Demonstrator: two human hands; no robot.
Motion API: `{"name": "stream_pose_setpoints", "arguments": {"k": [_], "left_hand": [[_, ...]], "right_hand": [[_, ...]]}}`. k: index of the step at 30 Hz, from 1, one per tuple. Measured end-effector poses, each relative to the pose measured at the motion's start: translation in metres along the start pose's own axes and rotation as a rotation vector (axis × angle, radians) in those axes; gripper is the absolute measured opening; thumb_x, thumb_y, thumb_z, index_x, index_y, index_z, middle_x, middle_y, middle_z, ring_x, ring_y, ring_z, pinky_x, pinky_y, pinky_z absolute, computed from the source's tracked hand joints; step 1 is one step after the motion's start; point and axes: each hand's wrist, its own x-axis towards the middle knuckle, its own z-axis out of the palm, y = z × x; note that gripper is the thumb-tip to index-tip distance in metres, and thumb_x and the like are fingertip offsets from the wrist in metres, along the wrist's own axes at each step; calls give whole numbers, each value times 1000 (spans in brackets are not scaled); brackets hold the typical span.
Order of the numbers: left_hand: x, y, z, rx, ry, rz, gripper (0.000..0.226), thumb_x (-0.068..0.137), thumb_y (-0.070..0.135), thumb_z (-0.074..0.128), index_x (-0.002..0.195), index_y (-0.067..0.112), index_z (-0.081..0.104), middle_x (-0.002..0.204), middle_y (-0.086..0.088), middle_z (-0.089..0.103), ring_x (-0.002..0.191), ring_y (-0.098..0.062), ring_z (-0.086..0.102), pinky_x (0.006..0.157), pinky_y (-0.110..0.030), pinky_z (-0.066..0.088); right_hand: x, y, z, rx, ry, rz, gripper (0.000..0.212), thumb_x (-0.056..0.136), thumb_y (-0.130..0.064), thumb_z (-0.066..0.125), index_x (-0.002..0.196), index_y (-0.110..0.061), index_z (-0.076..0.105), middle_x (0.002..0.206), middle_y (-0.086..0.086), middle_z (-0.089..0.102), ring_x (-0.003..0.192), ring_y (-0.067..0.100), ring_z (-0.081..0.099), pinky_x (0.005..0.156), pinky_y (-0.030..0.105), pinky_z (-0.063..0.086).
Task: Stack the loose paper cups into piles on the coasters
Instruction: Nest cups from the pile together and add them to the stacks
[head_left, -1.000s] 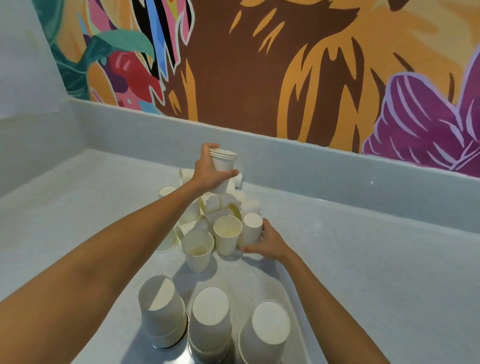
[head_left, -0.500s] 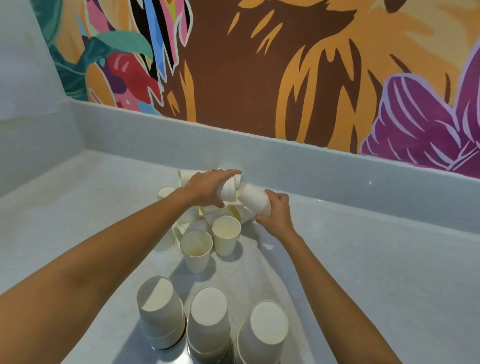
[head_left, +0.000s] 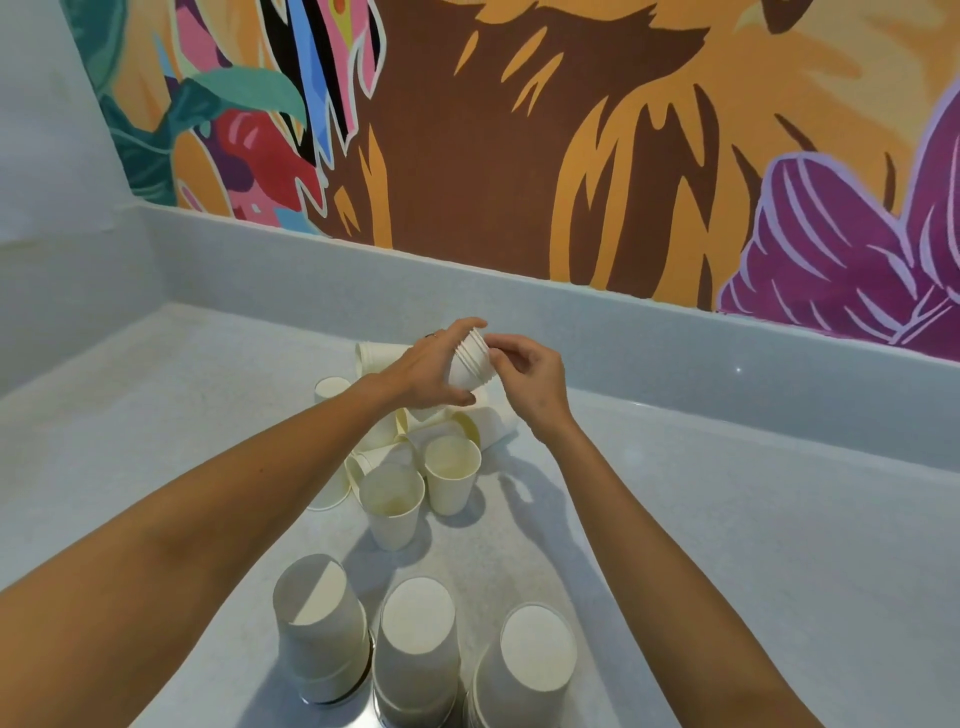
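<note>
My left hand (head_left: 428, 371) grips a short stack of nested white paper cups (head_left: 470, 364), held tilted on its side above the counter with the rims facing right. My right hand (head_left: 532, 379) meets it from the right, fingertips pinching the stack's rims. Below the hands lies a heap of loose cups (head_left: 410, 431), some upright, some tipped over. Two upright cups (head_left: 451, 475) (head_left: 392, 506) stand at its front. Three upside-down piles (head_left: 317, 639) (head_left: 415, 654) (head_left: 524, 670) stand at the near edge. A dark coaster rim (head_left: 366, 670) shows under the left pile.
The pale grey counter (head_left: 727, 519) meets a low backsplash (head_left: 675, 353) under a colourful mural. A side wall (head_left: 52, 234) closes off the left corner. One lone cup (head_left: 332, 388) stands left of the heap.
My right hand lifted a cup off the counter and brought it up into the stack. My left hand lowered and tilted that stack sideways to meet it.
</note>
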Motion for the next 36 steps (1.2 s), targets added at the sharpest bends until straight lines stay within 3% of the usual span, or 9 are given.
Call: {"name": "stream_pose_setpoints", "arguments": {"k": [4,8,10,13,17,20,25,32,36], "left_hand": [[-2,-10,-2,-97,75,-153,74,70,32,84,125,25,35,121,-3,51,102,-21,52,79,-29,46],[-4,-19,-7,-230,163,-288,68,70,33,84,112,23,31,104,-4,51,89,-18,55,61,-22,48],[-4,-19,-8,-264,160,-334,67,71,35,83,112,23,32,104,-2,50,88,-16,54,60,-20,47],[-4,-15,-7,-246,143,-328,66,69,32,85,110,22,34,101,-2,50,79,-15,53,59,-19,48],[-9,-14,-7,-258,151,-275,69,63,18,86,112,25,38,105,-6,54,83,-17,56,54,-20,46],[-10,-10,-8,-322,154,-260,83,59,10,85,126,27,38,110,-6,55,84,-18,57,56,-20,45],[-4,0,-3,-337,101,-190,108,60,17,88,144,34,23,141,-2,41,118,-23,48,88,-30,45],[0,5,3,-273,36,-163,121,56,19,91,147,37,13,144,-3,39,124,-29,46,100,-44,46],[-1,11,4,-231,5,-95,127,59,19,91,149,37,3,138,-3,46,120,-24,49,97,-43,48]], "right_hand": [[-7,17,0,-91,9,170,19,90,-3,56,95,-16,69,109,4,65,91,10,58,90,26,50],[-33,39,-2,-257,-634,53,17,75,-21,79,91,-17,77,107,-8,67,98,4,59,85,18,47],[-42,51,3,-473,-756,-18,33,66,-31,86,94,-18,76,117,-13,62,105,4,55,90,21,47],[-43,55,7,-509,-691,46,37,73,-25,82,105,-12,72,117,-4,64,97,10,59,92,32,52],[-25,35,-11,-426,-557,98,34,84,-28,71,110,-6,68,101,3,65,89,15,58,72,20,45],[-5,11,-28,-332,-291,48,28,88,-30,65,102,-5,65,89,-1,57,78,13,52,61,18,38],[15,-19,-35,-112,88,-16,19,95,-31,55,89,-12,53,85,1,54,70,6,48,60,13,40],[19,-22,-21,78,273,-35,19,96,-34,52,91,-15,52,93,2,56,83,9,52,69,13,45],[16,-14,-12,-117,68,-93,16,98,-31,50,95,-16,53,95,2,54,82,10,53,65,9,40]]}}
